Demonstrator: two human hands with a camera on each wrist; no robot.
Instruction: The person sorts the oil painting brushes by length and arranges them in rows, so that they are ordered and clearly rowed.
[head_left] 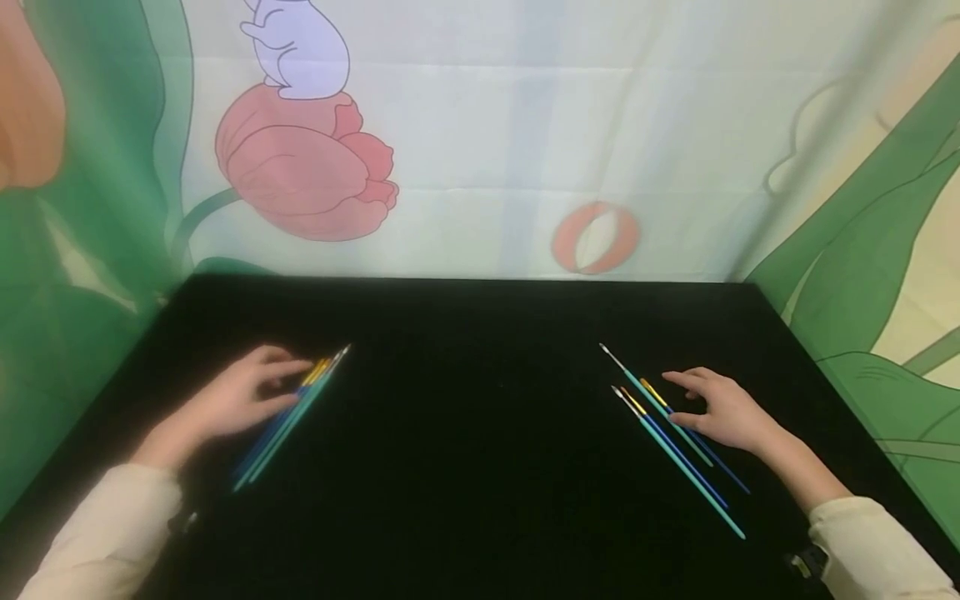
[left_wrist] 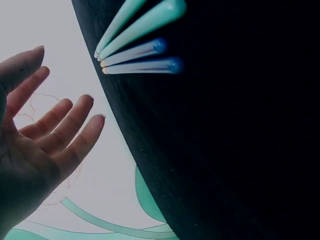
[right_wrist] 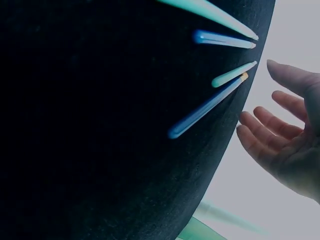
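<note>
My left hand (head_left: 240, 396) hovers over the left bunch of paintbrushes, fingers spread and relaxed. That bunch has two teal paintbrushes (left_wrist: 142, 30) and two blue paintbrushes (left_wrist: 145, 66) lying close together, bristles pointing away from me. In the head view the hand partly covers the blue ones. On the right, a long teal paintbrush (head_left: 692, 476) and a blue paintbrush (head_left: 678, 453) lie side by side. Beyond them, a shorter teal paintbrush (right_wrist: 232, 75) and another blue paintbrush (right_wrist: 205, 110) run at a slant. Above this second pair is my right hand (head_left: 723, 410), fingers loosely bent, holding nothing.
The brushes lie on a black table (head_left: 480, 467). A printed curtain (head_left: 465, 150) with a tulip and a ball hangs behind its far edge, and green leaf-patterned cloth (head_left: 847, 300) borders the right side. Pale sleeves (head_left: 112, 529) cover both forearms.
</note>
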